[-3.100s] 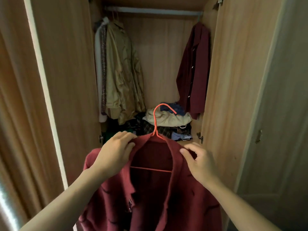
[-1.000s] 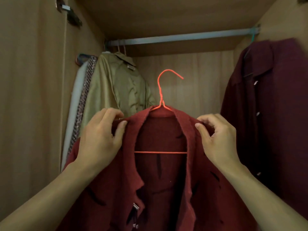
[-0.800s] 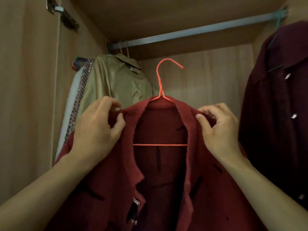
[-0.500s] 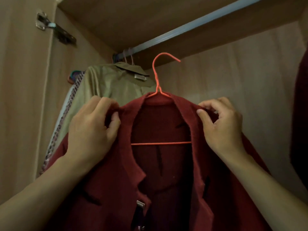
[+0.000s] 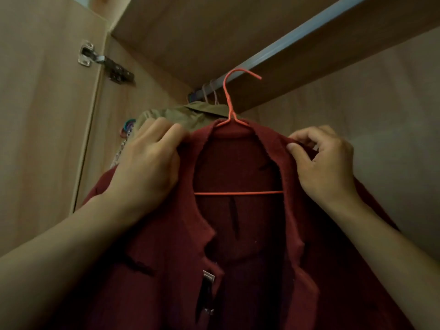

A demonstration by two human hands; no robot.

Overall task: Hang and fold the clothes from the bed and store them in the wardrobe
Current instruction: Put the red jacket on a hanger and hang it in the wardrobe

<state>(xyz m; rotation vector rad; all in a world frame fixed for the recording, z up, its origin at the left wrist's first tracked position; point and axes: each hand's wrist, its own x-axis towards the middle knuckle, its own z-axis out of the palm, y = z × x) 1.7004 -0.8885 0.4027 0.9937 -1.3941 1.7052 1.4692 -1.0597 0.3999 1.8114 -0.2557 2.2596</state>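
A single head-worn wide-angle view tilts steeply upward into the wardrobe, close to its interior. The hanging rail (image 5: pixel 297 34) runs from 10 o'clock toward 2 o'clock overhead. The left hand (image 5: pixel 147 167) enters from 8 o'clock, the right hand (image 5: pixel 326 165) from 4 o'clock, both very near the lens.

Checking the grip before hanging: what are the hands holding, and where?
Both hold the red jacket on its orange hanger: left hand and right hand each at a shoulder by the collar.
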